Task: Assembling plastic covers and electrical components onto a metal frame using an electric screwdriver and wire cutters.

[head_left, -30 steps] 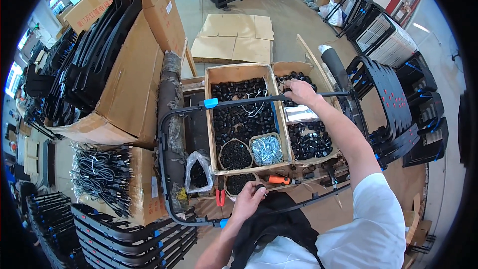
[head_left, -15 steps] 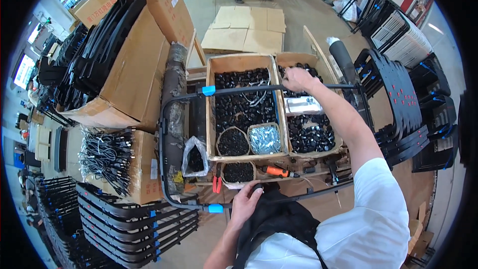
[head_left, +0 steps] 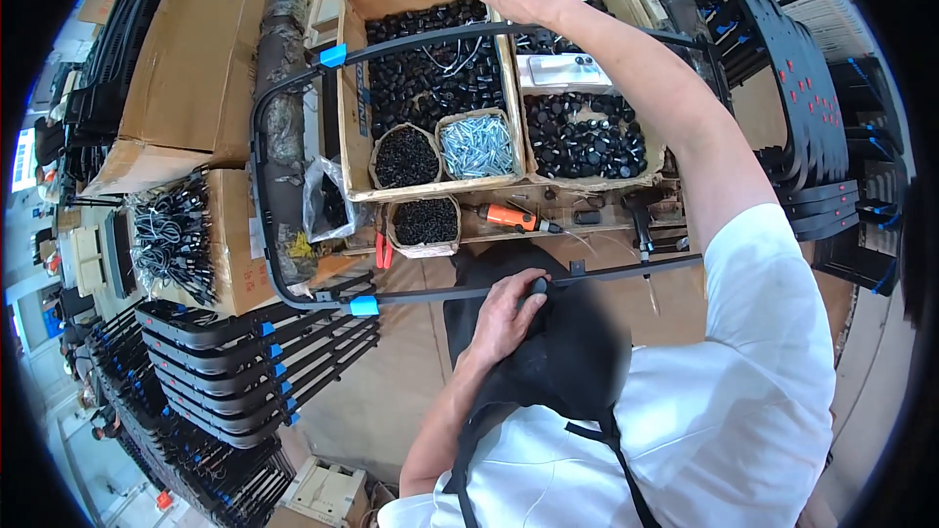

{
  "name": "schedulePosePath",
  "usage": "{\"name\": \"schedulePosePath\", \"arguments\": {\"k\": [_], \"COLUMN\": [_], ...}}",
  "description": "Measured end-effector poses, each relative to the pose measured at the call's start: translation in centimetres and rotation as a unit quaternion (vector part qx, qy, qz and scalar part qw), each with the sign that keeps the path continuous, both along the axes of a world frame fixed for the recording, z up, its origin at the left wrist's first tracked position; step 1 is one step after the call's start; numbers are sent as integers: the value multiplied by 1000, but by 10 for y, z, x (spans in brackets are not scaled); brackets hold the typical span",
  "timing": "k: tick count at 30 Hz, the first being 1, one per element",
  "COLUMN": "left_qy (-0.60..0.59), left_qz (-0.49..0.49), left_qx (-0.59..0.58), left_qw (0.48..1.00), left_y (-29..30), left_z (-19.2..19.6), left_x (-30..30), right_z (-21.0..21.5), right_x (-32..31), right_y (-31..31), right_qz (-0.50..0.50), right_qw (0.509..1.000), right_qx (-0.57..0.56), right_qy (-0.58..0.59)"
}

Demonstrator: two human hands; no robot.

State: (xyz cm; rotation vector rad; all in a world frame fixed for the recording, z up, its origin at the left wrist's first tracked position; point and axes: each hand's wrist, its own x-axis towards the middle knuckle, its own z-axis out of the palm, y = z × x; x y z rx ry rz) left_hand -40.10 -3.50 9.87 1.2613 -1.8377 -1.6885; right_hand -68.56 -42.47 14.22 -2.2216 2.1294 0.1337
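Note:
A black rounded tubular frame (head_left: 262, 152) with blue sleeves lies across the parts boxes and reaches toward my body. My left hand (head_left: 504, 321) is at its near bar, with a small black round cap (head_left: 538, 286) pinched between thumb and fingers. Stretched out past the frame's far bar, my right hand (head_left: 533, 0) has its fingers curled down above the far end of the right box (head_left: 653, 158), which holds black caps. What those fingers grip, if anything, is hidden. The left box (head_left: 342, 122) also holds black caps, plus cartons of silvery screws (head_left: 477, 149) and black screws (head_left: 407, 158).
An orange screwdriver (head_left: 513, 218), red-handled pliers (head_left: 383, 246) and a black power driver (head_left: 641, 220) lie along the near ledge, beside another carton of black screws (head_left: 424, 223). Stacked frames (head_left: 210, 372) stand at left. A wrapped roll (head_left: 284, 98) borders the boxes.
The view has tilted, so the boxes appear higher. My left hand has slid rightward along the near bar with the cap. My right hand has moved slightly farther beyond the far bar.

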Motion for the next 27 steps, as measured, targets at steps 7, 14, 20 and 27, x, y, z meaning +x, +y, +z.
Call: {"name": "schedulePosePath", "arguments": {"k": [7,14,20,27], "left_qy": [-24,9,8,-128], "left_qz": [-85,-112,-31,-150], "left_qx": [-141,-148,-43,-162], "left_qw": [986,983,999,967], "left_y": [0,2,4,-9], "left_z": [-5,4,12,27], "left_x": [-7,-12,-15,-19], "right_z": [-11,3,14,12], "right_x": [-20,-21,-6,-11], "right_y": [0,14,9,-2], "right_qz": [33,61,54,40], "right_qw": [999,997,998,999], "right_qx": [3,11,-2,-12], "right_qy": [-4,-37,-14,11]}}
